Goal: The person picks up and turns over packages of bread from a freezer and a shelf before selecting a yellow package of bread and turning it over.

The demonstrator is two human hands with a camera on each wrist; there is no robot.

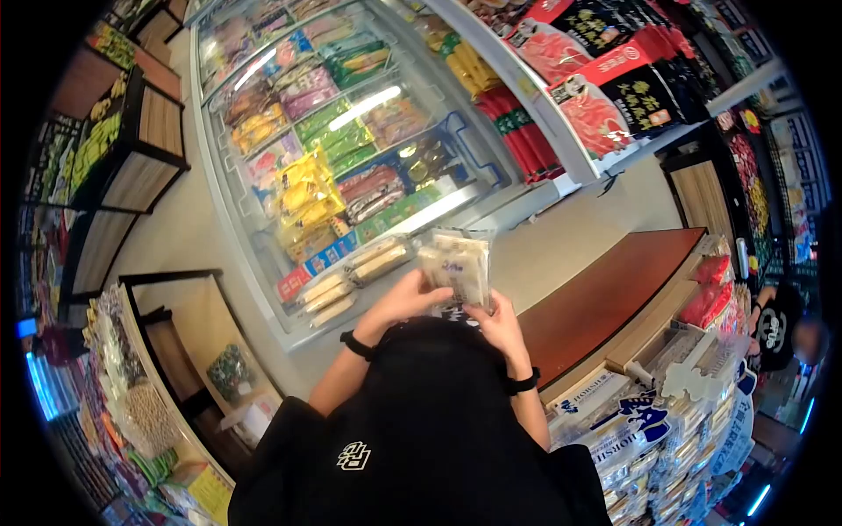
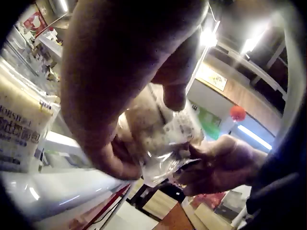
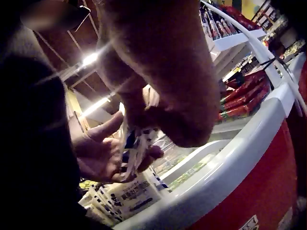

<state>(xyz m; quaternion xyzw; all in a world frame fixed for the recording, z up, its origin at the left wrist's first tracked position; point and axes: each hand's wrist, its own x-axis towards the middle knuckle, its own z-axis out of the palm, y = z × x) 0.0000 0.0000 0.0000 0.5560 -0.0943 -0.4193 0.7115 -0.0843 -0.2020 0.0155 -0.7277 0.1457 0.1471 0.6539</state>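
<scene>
Right there, between the two hands, I can see a small bundle of clear packets (image 1: 456, 267) with pale contents and a little dark print, held up just in front of the black top (image 1: 421, 412). The left hand (image 1: 395, 302) grips the bundle's lower left side, its thumb lying across the face. The right hand (image 1: 498, 324) pinches the lower right corner. A dark band circles each wrist.

Just beyond the hands stretches a freezer (image 1: 285, 337), and its near edge carries more pale packs (image 1: 379, 260), close by the left hand. Farther off, past those packs, yellow bags (image 1: 307, 193) lie among other goods inside it. To the right of the right hand I see a reddish-brown surface (image 1: 614, 285), and nearer the body on that side, white packs with blue print (image 1: 636, 425). I can't make out the wording on the held bundle.
</scene>
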